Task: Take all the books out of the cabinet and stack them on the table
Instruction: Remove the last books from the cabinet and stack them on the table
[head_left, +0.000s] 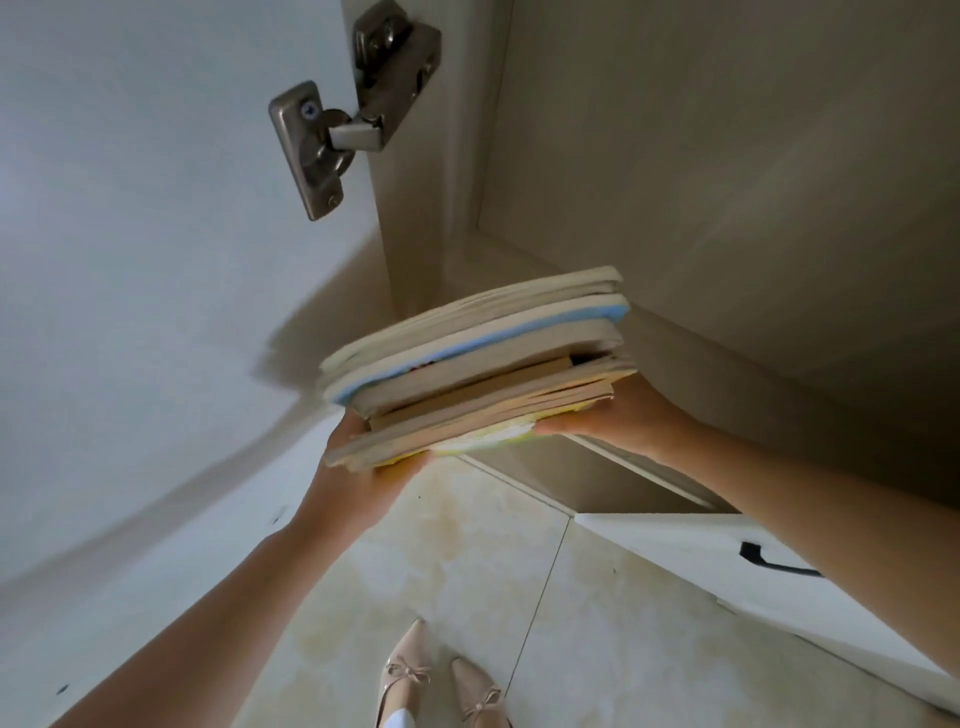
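Observation:
A stack of several books (478, 364) with pale, blue and yellow covers hangs in the air in front of the open cabinet (727, 182). My left hand (353, 467) holds the stack from below at its near left corner. My right hand (618, 415) supports the right end from underneath, fingers hidden beneath the books. The cabinet shelf behind the stack looks bare in the part that shows. No table is in view.
The open cabinet door (130, 234) stands at the left, with a metal hinge (337, 119) near the top. A white lower door with a black handle (774, 564) sits at the right. Beige tiled floor (467, 571) and my two shoes (441, 680) lie below.

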